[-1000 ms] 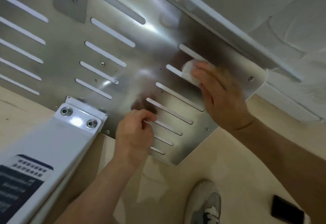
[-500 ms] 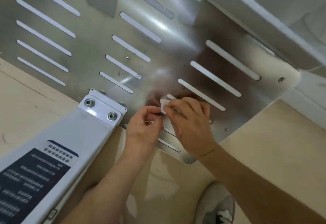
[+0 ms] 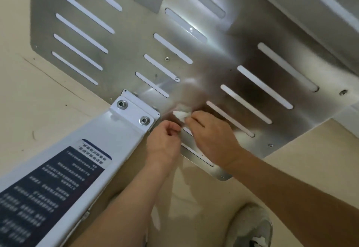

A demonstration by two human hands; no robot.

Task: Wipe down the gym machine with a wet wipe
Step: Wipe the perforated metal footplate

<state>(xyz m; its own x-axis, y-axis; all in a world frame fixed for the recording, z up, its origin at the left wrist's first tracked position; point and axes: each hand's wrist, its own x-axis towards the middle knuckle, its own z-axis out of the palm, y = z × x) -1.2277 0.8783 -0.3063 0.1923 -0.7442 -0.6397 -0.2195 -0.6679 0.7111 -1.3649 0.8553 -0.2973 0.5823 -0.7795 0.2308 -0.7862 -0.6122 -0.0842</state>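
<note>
- The wet wipe (image 3: 181, 115) has come down from the right-hand slots to the lower middle of the slotted metal plate (image 3: 136, 38), pinched by the right hand (image 3: 211, 136).
- The left hand (image 3: 163, 141) is curled just beside it; whether it holds anything I cannot tell.
- The white beam (image 3: 108, 136) is bolted on just left of the hands.

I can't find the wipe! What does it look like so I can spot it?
Find the big shiny plate with long slots, then the white beam bolted to its lower edge. Just right of the beam's two bolts, the right hand holds the wipe on the plate. It is the only small, crumpled white thing there; the slots are long and straight.
</note>
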